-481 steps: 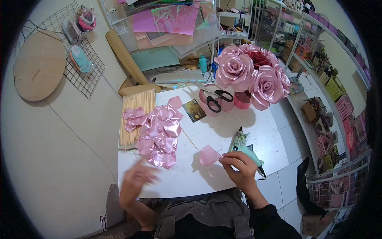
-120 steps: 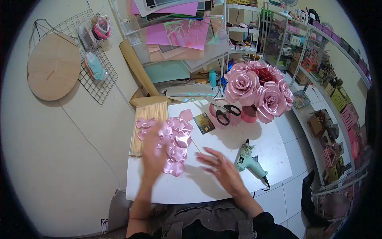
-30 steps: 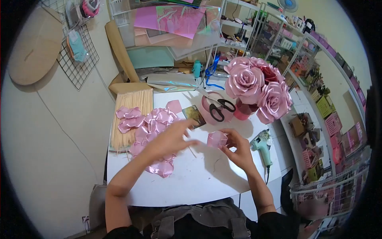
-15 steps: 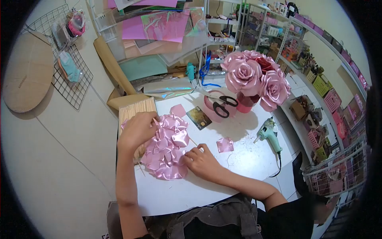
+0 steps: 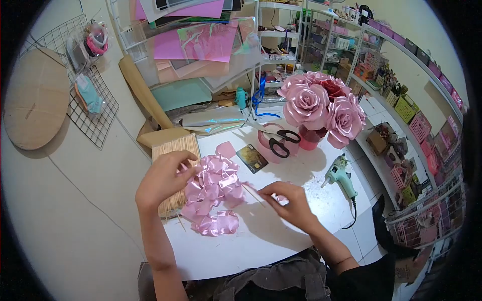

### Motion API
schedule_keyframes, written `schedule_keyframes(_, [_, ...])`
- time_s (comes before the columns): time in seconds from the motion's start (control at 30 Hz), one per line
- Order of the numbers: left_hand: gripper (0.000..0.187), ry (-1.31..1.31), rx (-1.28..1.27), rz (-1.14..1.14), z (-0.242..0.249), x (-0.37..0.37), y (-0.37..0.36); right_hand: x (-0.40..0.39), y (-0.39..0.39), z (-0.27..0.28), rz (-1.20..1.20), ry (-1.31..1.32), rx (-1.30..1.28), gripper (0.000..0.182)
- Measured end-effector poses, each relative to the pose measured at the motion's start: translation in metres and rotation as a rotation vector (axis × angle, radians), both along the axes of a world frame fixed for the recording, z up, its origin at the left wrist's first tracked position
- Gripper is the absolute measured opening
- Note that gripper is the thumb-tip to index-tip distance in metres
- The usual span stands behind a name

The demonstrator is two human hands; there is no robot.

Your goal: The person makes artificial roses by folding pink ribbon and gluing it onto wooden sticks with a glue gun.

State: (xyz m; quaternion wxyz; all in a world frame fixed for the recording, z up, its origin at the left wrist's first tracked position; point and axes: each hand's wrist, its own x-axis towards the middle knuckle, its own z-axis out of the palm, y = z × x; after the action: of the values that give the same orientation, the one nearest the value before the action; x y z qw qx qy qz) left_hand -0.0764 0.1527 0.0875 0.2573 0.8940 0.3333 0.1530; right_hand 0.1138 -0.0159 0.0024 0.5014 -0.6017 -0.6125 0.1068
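Note:
My left hand (image 5: 163,179) lies on the bundle of thin wooden sticks (image 5: 173,150), fingers curled at the edge of the heap of shiny pink ribbon petals (image 5: 213,193). Whether it grips a stick is hidden. My right hand (image 5: 290,201) hovers low over the white table (image 5: 261,236), right of the heap. Its thumb and fingers are closed around a small pink folded petal (image 5: 281,199), which only peeks out. A single loose stick (image 5: 251,192) lies slanted on the table, its end at my right fingertips.
Behind the heap lie a card (image 5: 252,158), a pink ribbon spool with black scissors (image 5: 282,141) on it, and a bouquet of big pink ribbon roses (image 5: 321,105). A mint glue gun (image 5: 340,176) stands right of my hand, cord trailing off the edge. Shelves fill the right side.
My right hand has moved right from the heap's edge onto the small petal that lay alone on the table. My left hand has slid down along the stick bundle. The view shifted slightly.

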Motion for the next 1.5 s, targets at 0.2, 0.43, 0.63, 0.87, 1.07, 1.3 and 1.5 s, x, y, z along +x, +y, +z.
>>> schedule_keyframes(0.2, [0.033,-0.155,0.082,-0.431,-0.044,0.04,-0.017,0.026,-0.012,0.007,0.038,0.338,-0.114,0.012])
schedule_keyframes(0.43, [0.026,0.305,0.304,-0.091,-0.034,0.026,-0.022,0.04,-0.035,0.013,-0.242,-0.217,-0.147,0.008])
schedule_keyframes(0.63, [0.026,0.442,0.296,0.038,-0.021,0.021,-0.026,0.045,-0.038,0.005,-0.239,-0.304,-0.27,0.01])
schedule_keyframes(0.87, [0.033,0.253,0.009,-0.122,-0.013,0.022,-0.02,0.004,-0.011,0.013,0.005,-0.018,-0.236,0.061])
schedule_keyframes(1.07, [0.032,-0.039,-0.127,-0.419,-0.001,0.023,-0.027,-0.027,0.023,-0.009,0.193,0.186,-0.254,0.043])
schedule_keyframes(1.3, [0.02,-0.516,-0.081,0.045,0.014,-0.014,-0.002,0.028,-0.029,0.003,-0.241,0.117,-0.203,0.014])
schedule_keyframes(1.5, [0.031,-0.915,0.196,0.362,0.019,-0.081,0.041,0.073,-0.054,-0.007,-0.327,0.131,-0.411,0.03])
